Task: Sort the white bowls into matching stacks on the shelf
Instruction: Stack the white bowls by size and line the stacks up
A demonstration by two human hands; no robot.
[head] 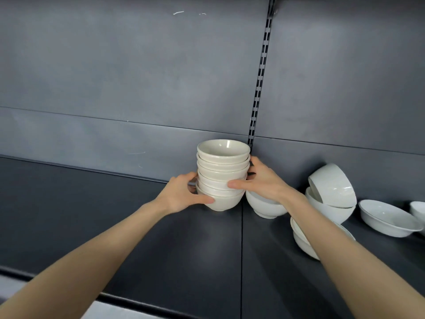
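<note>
A stack of several cream-white bowls stands on the dark shelf near the back wall. My left hand grips the stack's lower left side, thumb on the bottom bowl. My right hand grips the right side, thumb across the front of a middle bowl. A whiter bowl sits right beside the stack, partly under my right wrist. Further right, a deep bowl lies tilted inside another bowl, and a small nested stack shows behind my right forearm.
A wide shallow bowl sits at the right, with another bowl's edge at the frame border. A slotted upright runs up the grey back panel. The shelf's front lip runs along the bottom left.
</note>
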